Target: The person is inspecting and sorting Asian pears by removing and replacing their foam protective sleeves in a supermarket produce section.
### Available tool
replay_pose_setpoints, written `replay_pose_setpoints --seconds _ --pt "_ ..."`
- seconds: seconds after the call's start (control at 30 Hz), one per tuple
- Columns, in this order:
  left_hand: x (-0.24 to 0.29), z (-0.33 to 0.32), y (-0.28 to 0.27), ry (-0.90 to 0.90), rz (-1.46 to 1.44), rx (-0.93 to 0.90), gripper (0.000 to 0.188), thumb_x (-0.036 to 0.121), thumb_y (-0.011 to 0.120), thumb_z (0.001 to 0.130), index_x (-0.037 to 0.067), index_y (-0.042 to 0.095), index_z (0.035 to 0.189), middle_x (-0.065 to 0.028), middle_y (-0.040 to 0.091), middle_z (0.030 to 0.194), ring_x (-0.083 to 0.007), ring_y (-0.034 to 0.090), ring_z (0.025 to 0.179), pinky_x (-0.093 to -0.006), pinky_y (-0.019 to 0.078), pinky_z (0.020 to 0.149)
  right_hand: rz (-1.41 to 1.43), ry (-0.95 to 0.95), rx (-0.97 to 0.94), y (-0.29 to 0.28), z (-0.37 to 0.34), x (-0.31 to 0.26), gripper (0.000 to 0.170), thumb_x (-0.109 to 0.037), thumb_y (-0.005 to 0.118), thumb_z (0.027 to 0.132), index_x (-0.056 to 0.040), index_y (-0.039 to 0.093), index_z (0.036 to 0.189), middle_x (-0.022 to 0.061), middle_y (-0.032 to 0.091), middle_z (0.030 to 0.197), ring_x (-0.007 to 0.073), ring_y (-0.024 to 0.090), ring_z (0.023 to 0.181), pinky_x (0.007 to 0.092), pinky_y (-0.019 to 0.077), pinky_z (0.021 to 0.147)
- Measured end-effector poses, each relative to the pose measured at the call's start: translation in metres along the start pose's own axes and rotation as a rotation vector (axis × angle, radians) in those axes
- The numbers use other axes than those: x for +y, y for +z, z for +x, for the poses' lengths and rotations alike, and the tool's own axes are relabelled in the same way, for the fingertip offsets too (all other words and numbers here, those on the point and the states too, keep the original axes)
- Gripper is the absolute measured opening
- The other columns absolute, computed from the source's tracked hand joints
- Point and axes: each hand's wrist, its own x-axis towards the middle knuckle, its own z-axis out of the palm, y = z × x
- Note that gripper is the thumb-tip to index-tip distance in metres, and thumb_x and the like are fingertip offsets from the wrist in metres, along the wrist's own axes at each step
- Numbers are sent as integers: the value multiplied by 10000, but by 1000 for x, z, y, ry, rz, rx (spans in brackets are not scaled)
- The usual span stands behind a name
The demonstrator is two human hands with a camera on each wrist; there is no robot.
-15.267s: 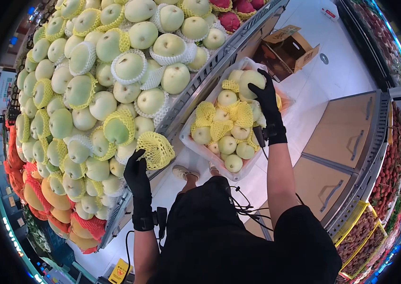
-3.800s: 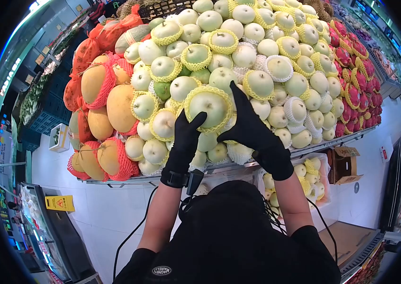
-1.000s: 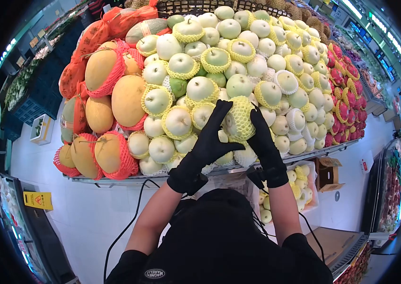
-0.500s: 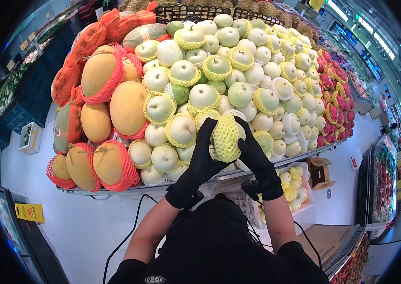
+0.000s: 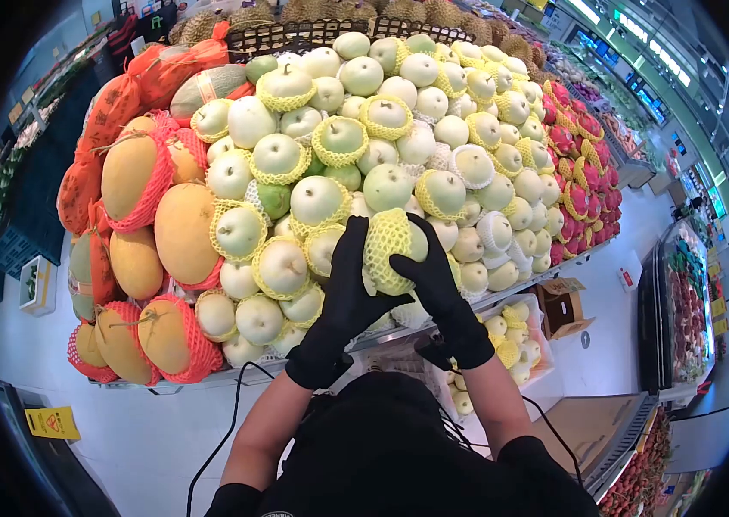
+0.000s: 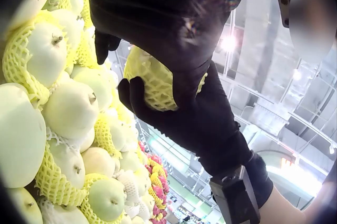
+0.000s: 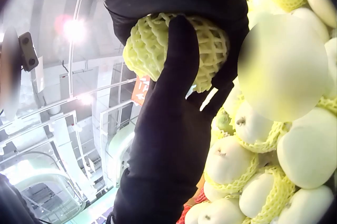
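Note:
A pale green melon in a yellow foam net sleeve is held between both gloved hands, in front of the heaped melons. My left hand grips its left side and underside. On the right side my right hand curls round it, with the thumb laid across the front of the net. In the left wrist view the netted melon is partly hidden behind the near glove. The right wrist view shows a thumb pressed over the net, which covers most of the fruit there.
Melons, many in foam nets, cover the sloping stand. Yellow melons in red nets lie left, dragon fruit right. Below the stand's edge are a crate of melons and an open cardboard box. A cable hangs beside my left arm.
Earlier, my left hand held a loose net while the right grasped a melon in the crate. Since a second ago, both hands have closed in round the netted melon, turned it and drawn it slightly left.

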Motion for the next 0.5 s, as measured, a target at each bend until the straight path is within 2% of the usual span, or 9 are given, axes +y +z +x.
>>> replay_pose_setpoints --seconds 0.1,0.2,0.23,0.27,0.33,0.37,0.5 --pt "-5 11 -2 -11 -6 -42 1173 277 913 601 14 184 1481 -198 266 1501 -338 309 1380 -460 326 1095 -132 -94 53 -25 21 1 787 -172 806 716 -32 397 1373 128 481 1315 239 468 1229 368 384 1044" --pt "-12 19 -4 -84 -35 -5 1170 201 910 608 37 164 1495 -177 270 1513 -293 323 1381 -446 356 1082 -306 -167 137 -57 45 5 825 -203 829 704 -26 384 1376 132 473 1318 244 461 1234 362 385 1044" --pt "-11 22 -4 -129 -62 51 1086 174 880 656 39 197 1489 -169 308 1496 -282 343 1369 -439 367 1071 -382 -240 172 -66 55 3 836 -229 843 691 -29 389 1364 136 486 1306 253 474 1226 366 398 1033" --pt "-16 25 -5 -91 -15 91 994 133 843 703 38 228 1478 -155 343 1471 -267 383 1337 -420 387 1052 -484 -225 221 -73 60 -2 835 -247 849 679 -33 397 1349 142 504 1290 262 492 1212 373 413 1018" --pt "-21 29 -8 -89 -23 146 922 91 807 735 40 251 1469 -142 369 1442 -252 410 1305 -403 401 1039 -484 -309 252 -87 80 -6 835 -265 854 669 -35 411 1339 155 518 1277 276 510 1195 385 422 1009" --pt "-22 31 -8 -87 -28 174 886 70 789 751 41 263 1464 -135 382 1428 -245 423 1289 -394 408 1032 -613 -378 289 -96 93 -6 837 -276 856 660 -33 423 1333 164 520 1277 285 516 1189 391 426 1005" --pt "-16 35 -4 -107 -16 196 821 41 758 781 43 284 1452 -123 404 1403 -232 456 1250 -376 420 1021 -736 -458 344 -119 138 -7 860 -293 849 637 -37 425 1339 189 515 1254 340 497 1183 419 419 1006"
